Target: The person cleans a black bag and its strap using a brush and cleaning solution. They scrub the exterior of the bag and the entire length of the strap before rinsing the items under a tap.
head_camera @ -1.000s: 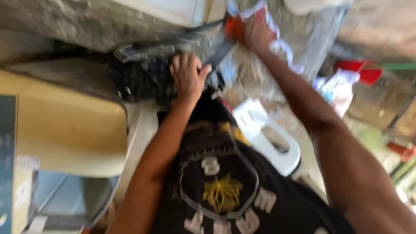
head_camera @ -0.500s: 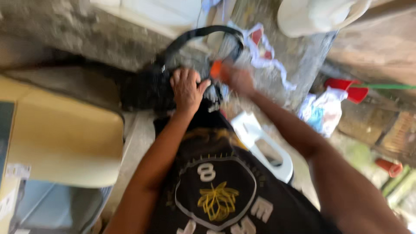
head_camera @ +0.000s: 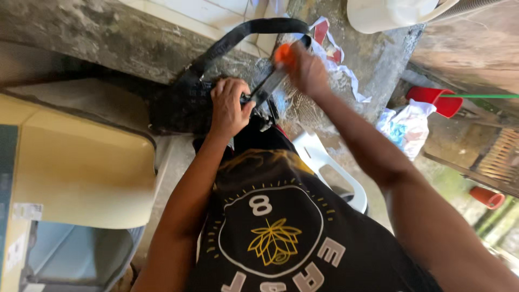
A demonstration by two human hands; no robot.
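Your left hand (head_camera: 230,108) is closed on the top of the black machine body with a curved black loop handle (head_camera: 186,103), which rests against the grey concrete ledge (head_camera: 81,32). Your right hand (head_camera: 305,70) is closed around the orange-handled tool (head_camera: 273,75), whose dark shaft slants down to the machine body just beside your left thumb.

Compared with half a second ago, your right hand has risen and now sits above and to the right of the machine body; your left hand has kept its grip in the same place. The loop handle arches over both hands.

Edges: the cream-coloured curved panel (head_camera: 75,167) lies close to the left of the machine body. The white plastic chair (head_camera: 324,162) stands just below and to the right of it, near your right forearm. The red plastic cup (head_camera: 432,100) and the crumpled white plastic bag (head_camera: 408,127) lie well to the right. Open floor shows between the chair and the bag.
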